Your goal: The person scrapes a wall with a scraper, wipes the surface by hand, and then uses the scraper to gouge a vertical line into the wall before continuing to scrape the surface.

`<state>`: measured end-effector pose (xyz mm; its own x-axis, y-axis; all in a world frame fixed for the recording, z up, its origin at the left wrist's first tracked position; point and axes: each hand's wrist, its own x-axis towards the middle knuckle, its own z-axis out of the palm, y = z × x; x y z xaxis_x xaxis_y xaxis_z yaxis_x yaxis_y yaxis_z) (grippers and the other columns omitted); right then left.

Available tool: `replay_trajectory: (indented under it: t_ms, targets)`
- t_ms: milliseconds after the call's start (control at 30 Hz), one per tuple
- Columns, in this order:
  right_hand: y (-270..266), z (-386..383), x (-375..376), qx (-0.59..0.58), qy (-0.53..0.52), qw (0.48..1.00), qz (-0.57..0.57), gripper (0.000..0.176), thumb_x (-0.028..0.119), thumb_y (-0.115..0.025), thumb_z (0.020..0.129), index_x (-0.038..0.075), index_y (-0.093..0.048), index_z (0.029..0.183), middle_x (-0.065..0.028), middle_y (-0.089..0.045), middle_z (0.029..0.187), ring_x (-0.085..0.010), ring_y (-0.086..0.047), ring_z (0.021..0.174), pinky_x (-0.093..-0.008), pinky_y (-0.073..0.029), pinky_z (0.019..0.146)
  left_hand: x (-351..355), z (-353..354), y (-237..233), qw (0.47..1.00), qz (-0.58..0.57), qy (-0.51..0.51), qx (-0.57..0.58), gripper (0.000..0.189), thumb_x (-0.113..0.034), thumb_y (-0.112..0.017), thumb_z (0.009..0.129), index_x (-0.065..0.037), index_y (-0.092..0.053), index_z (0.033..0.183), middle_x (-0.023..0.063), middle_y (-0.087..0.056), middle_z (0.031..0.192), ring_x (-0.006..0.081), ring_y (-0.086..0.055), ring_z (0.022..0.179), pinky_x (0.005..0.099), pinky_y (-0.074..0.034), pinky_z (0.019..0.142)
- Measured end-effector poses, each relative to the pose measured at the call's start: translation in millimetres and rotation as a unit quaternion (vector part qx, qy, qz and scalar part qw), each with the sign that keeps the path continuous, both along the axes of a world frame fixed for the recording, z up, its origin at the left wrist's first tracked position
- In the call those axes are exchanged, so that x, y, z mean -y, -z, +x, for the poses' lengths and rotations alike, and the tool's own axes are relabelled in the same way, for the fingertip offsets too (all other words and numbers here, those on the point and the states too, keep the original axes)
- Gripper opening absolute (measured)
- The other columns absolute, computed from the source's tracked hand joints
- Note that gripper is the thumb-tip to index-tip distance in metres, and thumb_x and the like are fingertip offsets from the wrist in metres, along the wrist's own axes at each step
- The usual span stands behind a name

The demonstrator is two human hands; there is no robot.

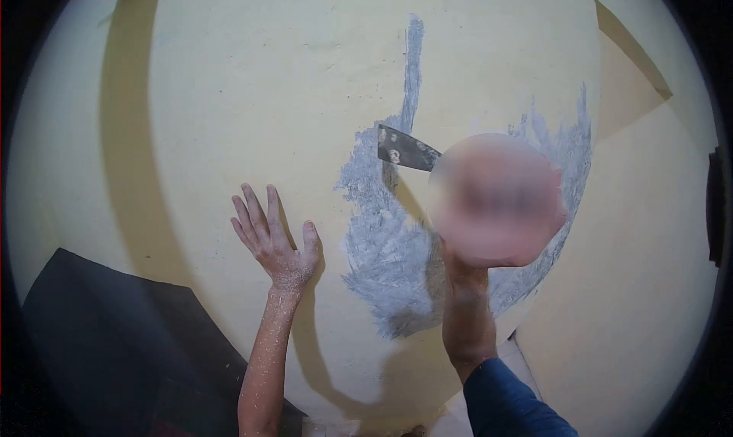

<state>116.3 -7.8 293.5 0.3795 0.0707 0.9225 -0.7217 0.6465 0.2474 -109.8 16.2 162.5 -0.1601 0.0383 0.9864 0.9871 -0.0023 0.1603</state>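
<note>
A dark panel filled the lower left corner. The left hand, dusted white, lay flat on the yellow wall, its fingers spread wide and holding nothing. Just right of it, a grey scraped patch ran up the wall. The scraper lay with its blade against the top of that patch. Its handle was gripped in the right hand, which was too blurred to make out the fingers. A blue sleeve covered that arm.
</note>
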Motion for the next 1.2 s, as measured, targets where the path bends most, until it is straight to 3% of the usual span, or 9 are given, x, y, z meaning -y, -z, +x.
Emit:
replay_trajectory:
  t_ms: [133,233,300,633,667,767,1067,1133,1200]
  targets:
    - [-1.8,-19.1,-14.3,0.014,0.115,0.991,-0.07,0.04,0.024,-0.028,0.099,0.016,-0.026,0.06,0.003,-0.021,0.048,-0.0108,-0.018,0.041,-0.0299,-0.023,0.044,0.5,1.0,3.5,1.0,-0.003,0.002,-0.001,0.074,-0.033,-0.057,0.085,-0.008,-0.035,0.151,0.02,-0.02,0.161,0.0413,-0.012,0.149,0.0618,-0.008,0.117]
    - [2.0,4.1,-3.3,-0.01,-0.017,1.0,0.008,0.037,0.022,-0.028,0.099,0.014,-0.026,0.063,0.0017,-0.021,0.05,-0.0118,-0.018,0.042,-0.0315,-0.024,0.044,-1.4,-0.2,1.5,1.0,0.001,-0.003,0.001,0.074,-0.034,-0.057,0.086,-0.009,-0.034,0.152,0.0198,-0.02,0.161,0.0414,-0.012,0.149,0.062,-0.008,0.117]
    - [2.1,-14.7,-15.4,-0.015,0.167,0.984,-0.052,0.036,0.024,-0.028,0.099,0.014,-0.029,0.064,0.0012,-0.023,0.05,-0.0119,-0.02,0.042,-0.0313,-0.025,0.044,1.3,1.4,1.7,1.0,0.001,0.0,0.003,0.074,-0.034,-0.057,0.086,-0.009,-0.034,0.152,0.0195,-0.02,0.161,0.0413,-0.012,0.149,0.0618,-0.008,0.117]
    - [0.9,-19.0,-11.8,-0.005,0.111,0.994,0.011,0.037,0.023,-0.031,0.097,0.014,-0.026,0.061,-0.0004,-0.026,0.049,-0.012,-0.02,0.042,-0.0321,-0.027,0.045,-0.6,1.7,1.6,1.0,0.001,0.006,-0.003,0.072,-0.034,-0.057,0.087,-0.01,-0.035,0.152,0.0186,-0.02,0.161,0.0403,-0.012,0.15,0.0605,-0.007,0.117]
    - [3.5,-5.2,-3.3,0.015,-0.024,1.0,0.002,0.037,0.022,-0.033,0.096,0.015,-0.024,0.061,0.0002,-0.024,0.048,-0.0123,-0.019,0.042,-0.0329,-0.027,0.045,-0.5,-0.1,2.1,1.0,-0.001,0.002,-0.003,0.072,-0.034,-0.056,0.087,-0.01,-0.035,0.152,0.0187,-0.02,0.161,0.0403,-0.012,0.15,0.0605,-0.007,0.117]
    - [4.7,-34.1,-16.7,0.009,0.12,0.988,-0.094,0.037,0.024,-0.033,0.096,0.017,-0.025,0.061,0.0028,-0.022,0.048,-0.0117,-0.017,0.042,-0.0314,-0.025,0.045,-1.1,-0.6,2.1,1.0,0.007,0.001,-0.002,0.072,-0.035,-0.057,0.087,-0.01,-0.035,0.152,0.019,-0.021,0.161,0.0403,-0.012,0.15,0.0606,-0.007,0.117]
    - [9.1,-29.1,-19.8,0.007,0.136,0.989,-0.052,0.04,0.023,-0.031,0.099,0.016,-0.027,0.06,0.0036,-0.023,0.048,-0.0097,-0.017,0.041,-0.03,-0.023,0.044,-0.5,-0.5,2.8,1.0,0.003,0.003,-0.006,0.073,-0.034,-0.057,0.086,-0.009,-0.035,0.152,0.0196,-0.021,0.161,0.0406,-0.012,0.15,0.0616,-0.009,0.117]
    - [5.6,-18.8,-12.6,-0.016,0.006,1.0,0.022,0.04,0.021,-0.032,0.099,0.014,-0.027,0.061,0.0023,-0.022,0.049,-0.0093,-0.019,0.042,-0.031,-0.025,0.044,-1.5,-1.1,3.0,1.0,0.001,0.003,-0.005,0.073,-0.033,-0.057,0.086,-0.01,-0.035,0.152,0.0195,-0.021,0.161,0.0408,-0.012,0.149,0.0618,-0.009,0.116]
    - [4.1,-34.0,-24.9,-0.04,0.187,0.981,-0.025,0.039,0.022,-0.032,0.099,0.014,-0.028,0.061,0.0026,-0.023,0.05,-0.0095,-0.019,0.042,-0.031,-0.024,0.044,-1.7,-1.3,0.0,1.0,0.007,0.001,-0.003,0.073,-0.033,-0.057,0.086,-0.01,-0.035,0.152,0.0195,-0.021,0.161,0.041,-0.013,0.149,0.0619,-0.009,0.116]
